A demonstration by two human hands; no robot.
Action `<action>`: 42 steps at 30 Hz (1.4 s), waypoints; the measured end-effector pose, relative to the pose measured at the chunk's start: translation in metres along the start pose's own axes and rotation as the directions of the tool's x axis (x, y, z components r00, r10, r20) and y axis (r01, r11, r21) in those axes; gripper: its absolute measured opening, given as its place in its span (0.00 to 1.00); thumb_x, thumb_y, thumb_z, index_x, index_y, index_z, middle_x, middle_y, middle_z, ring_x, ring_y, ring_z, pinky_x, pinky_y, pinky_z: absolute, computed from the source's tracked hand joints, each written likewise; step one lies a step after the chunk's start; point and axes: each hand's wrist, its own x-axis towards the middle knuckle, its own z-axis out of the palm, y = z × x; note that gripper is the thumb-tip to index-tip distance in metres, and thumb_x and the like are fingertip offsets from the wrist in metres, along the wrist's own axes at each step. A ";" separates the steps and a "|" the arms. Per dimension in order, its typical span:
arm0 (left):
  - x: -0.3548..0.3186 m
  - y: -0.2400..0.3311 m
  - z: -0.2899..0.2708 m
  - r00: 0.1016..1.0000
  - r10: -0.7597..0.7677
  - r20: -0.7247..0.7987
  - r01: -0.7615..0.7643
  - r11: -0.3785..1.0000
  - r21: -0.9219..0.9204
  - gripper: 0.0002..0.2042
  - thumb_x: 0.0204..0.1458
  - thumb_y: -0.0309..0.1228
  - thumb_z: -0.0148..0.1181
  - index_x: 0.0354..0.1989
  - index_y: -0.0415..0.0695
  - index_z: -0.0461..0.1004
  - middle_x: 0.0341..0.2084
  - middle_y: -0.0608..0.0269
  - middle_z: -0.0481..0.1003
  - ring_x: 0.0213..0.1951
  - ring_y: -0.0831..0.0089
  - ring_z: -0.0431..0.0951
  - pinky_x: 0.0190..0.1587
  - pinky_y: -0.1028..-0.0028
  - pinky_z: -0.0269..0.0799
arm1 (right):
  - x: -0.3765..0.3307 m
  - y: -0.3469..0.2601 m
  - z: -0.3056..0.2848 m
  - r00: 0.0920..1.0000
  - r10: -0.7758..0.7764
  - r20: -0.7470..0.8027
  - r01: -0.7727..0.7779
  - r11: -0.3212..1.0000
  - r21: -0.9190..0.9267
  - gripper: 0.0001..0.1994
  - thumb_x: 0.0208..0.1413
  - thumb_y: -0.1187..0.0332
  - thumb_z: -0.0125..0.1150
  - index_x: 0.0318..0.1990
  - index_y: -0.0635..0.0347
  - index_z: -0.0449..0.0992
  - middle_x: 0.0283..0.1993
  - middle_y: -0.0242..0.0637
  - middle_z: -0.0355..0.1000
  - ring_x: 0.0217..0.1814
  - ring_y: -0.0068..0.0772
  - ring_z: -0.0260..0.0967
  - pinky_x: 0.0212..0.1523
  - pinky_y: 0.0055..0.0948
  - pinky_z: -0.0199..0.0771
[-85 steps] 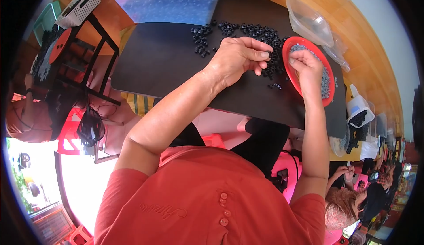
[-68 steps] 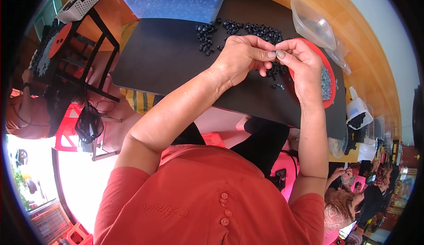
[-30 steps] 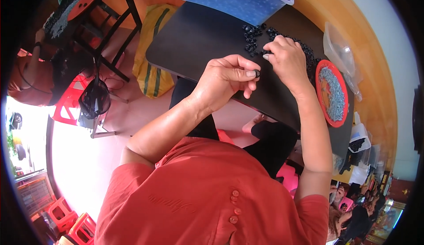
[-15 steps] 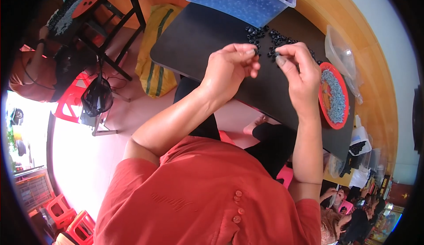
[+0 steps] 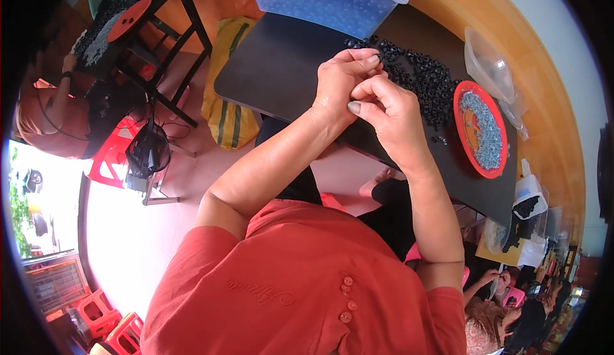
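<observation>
My left hand (image 5: 342, 83) and my right hand (image 5: 389, 117) are pressed together above a black mat (image 5: 275, 67), fingers curled and pinched around one small part that stays almost fully hidden. Just beyond the fingertips lies a heap of small black ring-shaped parts (image 5: 425, 80) on the mat. Right of my right hand rests a round red dish (image 5: 462, 99) filled with tiny silvery pieces. Neither hand touches the heap or the dish.
A blue translucent bin (image 5: 326, 0) with more black parts stands at the mat's far edge. A clear plastic bag (image 5: 489, 67) lies beyond the dish. A yellow-green sack (image 5: 227, 99), red stools (image 5: 112, 163) and a seated person (image 5: 48, 115) are on the left.
My right hand went from the red dish to the black heap, then met my left hand. Both hands have closed tightly together, and the view has shifted left.
</observation>
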 end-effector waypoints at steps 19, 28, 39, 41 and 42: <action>0.003 -0.007 -0.001 0.981 -0.049 0.188 0.060 0.997 -0.054 0.05 0.55 0.19 0.59 0.39 0.32 0.74 0.30 0.53 0.77 0.29 0.66 0.78 0.30 0.70 0.76 | 0.021 0.037 -0.030 0.934 0.237 -0.266 -0.007 0.758 0.652 0.05 0.57 0.77 0.61 0.40 0.66 0.78 0.38 0.32 0.75 0.41 0.20 0.69 0.46 0.22 0.67; 0.003 -0.008 -0.004 0.980 -0.092 0.177 0.101 0.994 -0.042 0.06 0.56 0.19 0.59 0.40 0.30 0.72 0.32 0.52 0.77 0.29 0.66 0.78 0.31 0.69 0.77 | 0.015 0.034 -0.028 0.936 0.176 -0.306 -0.024 0.896 0.443 0.05 0.60 0.75 0.59 0.41 0.65 0.78 0.40 0.29 0.73 0.45 0.21 0.68 0.51 0.21 0.65; -0.003 -0.006 0.001 0.992 -0.024 0.122 0.016 0.998 0.066 0.03 0.55 0.19 0.59 0.37 0.32 0.75 0.31 0.54 0.77 0.29 0.68 0.78 0.30 0.71 0.77 | 0.014 0.040 -0.023 0.869 -0.301 -0.392 0.192 0.936 -0.295 0.03 0.58 0.75 0.60 0.36 0.63 0.73 0.32 0.38 0.71 0.32 0.35 0.71 0.34 0.30 0.70; -0.003 -0.006 0.000 0.992 -0.009 0.128 -0.008 0.992 0.127 0.04 0.55 0.19 0.60 0.37 0.33 0.75 0.31 0.55 0.77 0.29 0.68 0.78 0.30 0.72 0.77 | 0.014 0.040 -0.022 0.853 -0.340 -0.396 0.193 0.910 -0.366 0.04 0.57 0.74 0.61 0.35 0.62 0.72 0.31 0.39 0.70 0.30 0.38 0.70 0.33 0.31 0.70; -0.003 -0.006 0.001 0.992 -0.008 0.126 -0.008 0.992 0.128 0.04 0.55 0.19 0.60 0.37 0.33 0.75 0.31 0.55 0.77 0.29 0.68 0.78 0.30 0.72 0.77 | 0.013 0.040 -0.021 0.853 -0.340 -0.396 0.193 0.911 -0.365 0.04 0.57 0.74 0.61 0.35 0.62 0.72 0.31 0.39 0.70 0.30 0.38 0.70 0.33 0.31 0.70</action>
